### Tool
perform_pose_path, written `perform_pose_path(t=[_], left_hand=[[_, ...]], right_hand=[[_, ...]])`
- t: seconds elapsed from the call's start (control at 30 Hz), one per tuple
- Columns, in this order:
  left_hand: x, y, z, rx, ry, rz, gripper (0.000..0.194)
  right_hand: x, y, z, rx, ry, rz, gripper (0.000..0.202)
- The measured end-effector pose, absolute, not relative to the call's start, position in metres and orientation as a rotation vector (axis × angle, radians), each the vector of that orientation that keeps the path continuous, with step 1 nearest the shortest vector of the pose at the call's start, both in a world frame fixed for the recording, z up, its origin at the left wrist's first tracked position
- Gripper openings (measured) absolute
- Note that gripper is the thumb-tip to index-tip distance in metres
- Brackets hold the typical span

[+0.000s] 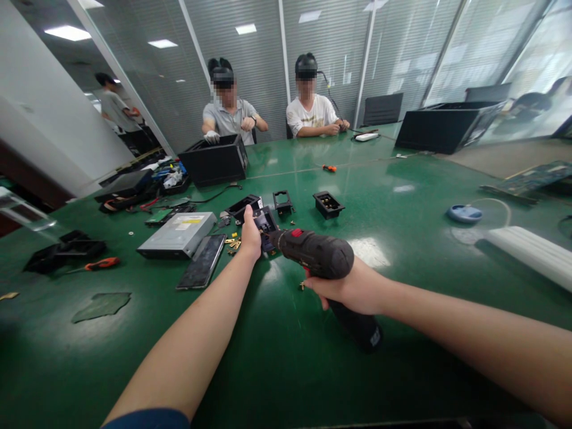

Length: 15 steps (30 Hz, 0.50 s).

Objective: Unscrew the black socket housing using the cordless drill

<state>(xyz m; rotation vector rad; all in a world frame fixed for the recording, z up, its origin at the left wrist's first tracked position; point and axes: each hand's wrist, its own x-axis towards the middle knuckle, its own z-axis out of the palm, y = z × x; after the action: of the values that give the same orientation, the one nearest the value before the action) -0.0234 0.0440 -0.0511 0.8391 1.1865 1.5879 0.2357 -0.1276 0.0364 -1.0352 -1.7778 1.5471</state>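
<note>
My right hand [353,287] is closed round the handle of a black power drill [315,253], whose nose points left. The drill's tip is at a small black plastic part [265,220], which my left hand [251,234] holds with the thumb up. Just behind that part lies a black housing [243,205]. An open black frame [282,202] stands beyond it, and a black box with brass pieces inside [328,204] sits to the right. Loose brass pieces [233,243] lie left of my left hand. The drill hides part of the contact point.
On the green table [277,369] are a silver drive [179,235], a phone-like slab [202,262], an orange screwdriver [102,263], a black case [214,161] and a blue round object [465,213]. Two people sit across; another stands far left.
</note>
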Motion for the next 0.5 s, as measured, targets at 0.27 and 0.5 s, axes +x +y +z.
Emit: perform_pose_path(t=[0.27,0.5], left_hand=[[-0.0240,0.0457,-0.0528,0.837,1.186,1.578,0.081],[-0.0240,0.0455,-0.0527,0.790,1.217,1.575,0.076]], right_hand=[[0.2351,-0.1282,0.0374,-1.083,-1.805,1.530,0.054],[0.2356,-0.1284,0.0361,-1.072,-1.800,1.513,0.066]])
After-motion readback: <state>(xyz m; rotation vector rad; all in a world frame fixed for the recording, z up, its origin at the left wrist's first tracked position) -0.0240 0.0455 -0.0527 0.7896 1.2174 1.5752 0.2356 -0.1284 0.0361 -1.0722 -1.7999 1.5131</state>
